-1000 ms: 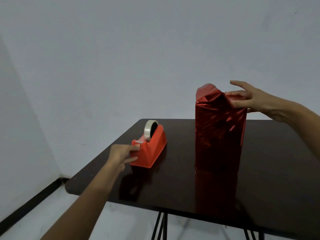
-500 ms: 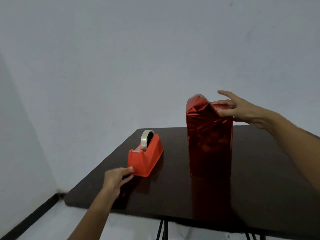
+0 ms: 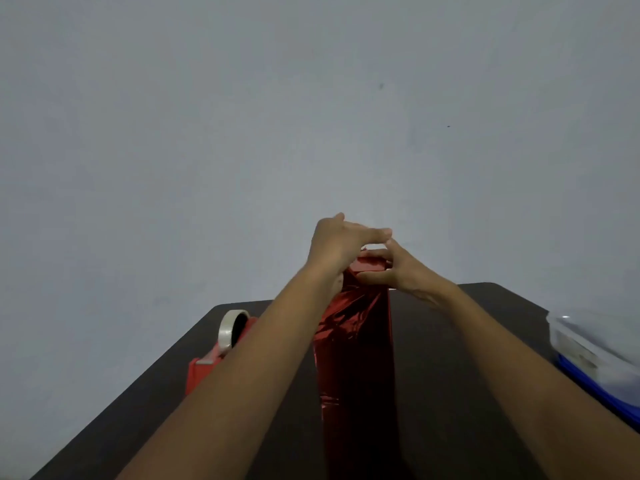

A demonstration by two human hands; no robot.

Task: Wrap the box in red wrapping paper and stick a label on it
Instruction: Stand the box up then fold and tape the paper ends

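Grey bare wall [image 3: 311,116] fills most of what I see, with a dark table [image 3: 457,393] below it. At the middle of the table the box [image 3: 360,393] stands upright on its end, covered in shiny red wrapping paper [image 3: 349,313] that is creased and crumpled near the top.

Both my hands are at the top of the box. My left hand [image 3: 332,247] rests its heel against the upper left edge. Its fingers [image 3: 374,233] are straight and close together, stretched above the top towards the other hand, with a gap under them. My right hand [image 3: 394,268] pinches the folded paper at the box's upper right, thumb on the near face and forefinger on top.

Left of the box, partly behind my left forearm, sits a red tape dispenser [image 3: 204,365] with its roll of clear tape [image 3: 230,329]. Well to the right of the box, at the table's edge, lies a blurred clear container [image 3: 588,348] with blue beneath it.
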